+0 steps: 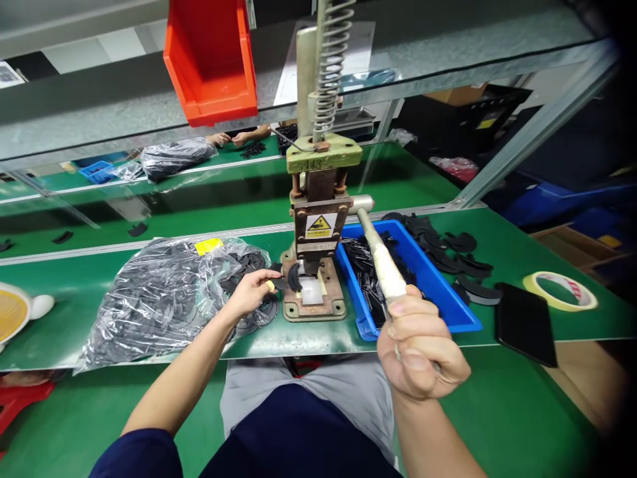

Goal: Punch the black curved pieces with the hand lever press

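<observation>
At the middle of the bench stands a hand-operated press (323, 226) with a tall spring and a warning label. My right hand (421, 342) is wrapped round its wrapped lever handle (383, 262), which slants down toward me. Just left of the press base (314, 311), my left hand (255, 290) pinches a small black curved piece (279, 283). Another dark curved part (294, 277) is at the press's working spot, above a pale block (312, 291). Whether the two dark pieces touch, I cannot tell.
Left of the press lies a clear plastic bag (149, 292) of black curved parts. To the right are a blue bin (413, 285) of thin black pieces, loose curved parts (438, 245), a black flat object (525, 322) and a tape roll (560, 291). An orange bin (213, 106) hangs over the shelf edge.
</observation>
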Demonstrator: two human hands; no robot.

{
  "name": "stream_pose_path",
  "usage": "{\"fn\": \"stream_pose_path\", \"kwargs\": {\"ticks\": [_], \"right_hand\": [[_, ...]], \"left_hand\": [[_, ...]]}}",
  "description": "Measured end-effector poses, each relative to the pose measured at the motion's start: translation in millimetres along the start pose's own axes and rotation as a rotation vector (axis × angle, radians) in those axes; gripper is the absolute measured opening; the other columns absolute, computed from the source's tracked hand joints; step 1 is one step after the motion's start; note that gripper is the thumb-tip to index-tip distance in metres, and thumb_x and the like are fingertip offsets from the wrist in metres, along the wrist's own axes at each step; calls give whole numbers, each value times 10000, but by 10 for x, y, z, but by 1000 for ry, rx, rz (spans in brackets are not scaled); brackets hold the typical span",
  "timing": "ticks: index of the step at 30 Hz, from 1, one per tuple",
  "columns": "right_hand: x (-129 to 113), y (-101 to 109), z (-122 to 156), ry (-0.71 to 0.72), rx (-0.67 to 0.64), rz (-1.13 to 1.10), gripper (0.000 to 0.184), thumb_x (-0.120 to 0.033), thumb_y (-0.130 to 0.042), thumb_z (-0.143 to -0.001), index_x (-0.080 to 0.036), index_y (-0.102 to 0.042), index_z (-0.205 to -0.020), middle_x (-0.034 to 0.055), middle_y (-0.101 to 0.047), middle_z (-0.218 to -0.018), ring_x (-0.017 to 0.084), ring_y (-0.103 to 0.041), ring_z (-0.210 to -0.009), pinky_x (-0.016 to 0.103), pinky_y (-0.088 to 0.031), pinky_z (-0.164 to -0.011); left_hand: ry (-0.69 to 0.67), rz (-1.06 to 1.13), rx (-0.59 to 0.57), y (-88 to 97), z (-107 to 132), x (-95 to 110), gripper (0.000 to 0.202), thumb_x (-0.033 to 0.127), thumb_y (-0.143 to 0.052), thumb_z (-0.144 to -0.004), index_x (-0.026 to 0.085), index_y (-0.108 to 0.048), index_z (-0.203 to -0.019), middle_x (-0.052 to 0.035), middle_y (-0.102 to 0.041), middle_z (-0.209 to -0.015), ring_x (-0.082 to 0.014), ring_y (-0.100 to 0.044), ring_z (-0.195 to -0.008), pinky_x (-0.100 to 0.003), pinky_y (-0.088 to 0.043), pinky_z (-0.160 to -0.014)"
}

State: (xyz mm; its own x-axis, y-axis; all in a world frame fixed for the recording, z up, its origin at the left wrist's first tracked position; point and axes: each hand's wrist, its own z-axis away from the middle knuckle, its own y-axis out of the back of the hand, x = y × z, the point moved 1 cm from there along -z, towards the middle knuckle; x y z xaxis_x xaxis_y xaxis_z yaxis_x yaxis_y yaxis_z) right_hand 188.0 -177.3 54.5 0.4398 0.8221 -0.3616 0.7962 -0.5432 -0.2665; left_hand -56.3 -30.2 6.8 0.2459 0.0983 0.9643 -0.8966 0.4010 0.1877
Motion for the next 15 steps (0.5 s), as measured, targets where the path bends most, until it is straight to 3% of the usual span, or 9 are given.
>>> {"fn": "stream_pose_path", "kwargs": {"ticks": [4,7,11,15], "right_hand": [[-12,16,8,-33,-15,-9,188,-197,-549,-827,-216,-513,-644,-31,-581,-639,174,-588,-739,510,-491,-922],[-17,41,15,-47,-49,-15,157,-191,-551,-821,-221,-533,-668,-26,-587,-656,182,-593,-761,522,-489,-937],[-19,92,32,-77,-85,-5,136,-191,-548,-810,-235,-544,-681,-21,-585,-659,194,-598,-773,547,-489,-958],[0,148,82,-130,-112,18,123,-242,-556,-800,-266,-541,-680,-23,-569,-655,203,-588,-766,571,-494,-960]], "left_hand": [[20,82,-35,-145,-104,106,256,259,-729,-737,113,-746,-947,-65,-743,-933,-135,-680,-726,-259,-572,-716],[5,102,-1,-263,-244,122,270,308,-813,-689,101,-703,-824,-33,-706,-787,-104,-625,-620,-220,-551,-593],[42,117,67,-413,-424,99,409,167,-868,-616,121,-637,-950,77,-571,-576,-64,-534,-456,-173,-490,-464],[150,115,54,-529,-515,141,351,73,-868,-598,95,-622,-847,39,-605,-618,-51,-543,-461,-154,-492,-440]]}}
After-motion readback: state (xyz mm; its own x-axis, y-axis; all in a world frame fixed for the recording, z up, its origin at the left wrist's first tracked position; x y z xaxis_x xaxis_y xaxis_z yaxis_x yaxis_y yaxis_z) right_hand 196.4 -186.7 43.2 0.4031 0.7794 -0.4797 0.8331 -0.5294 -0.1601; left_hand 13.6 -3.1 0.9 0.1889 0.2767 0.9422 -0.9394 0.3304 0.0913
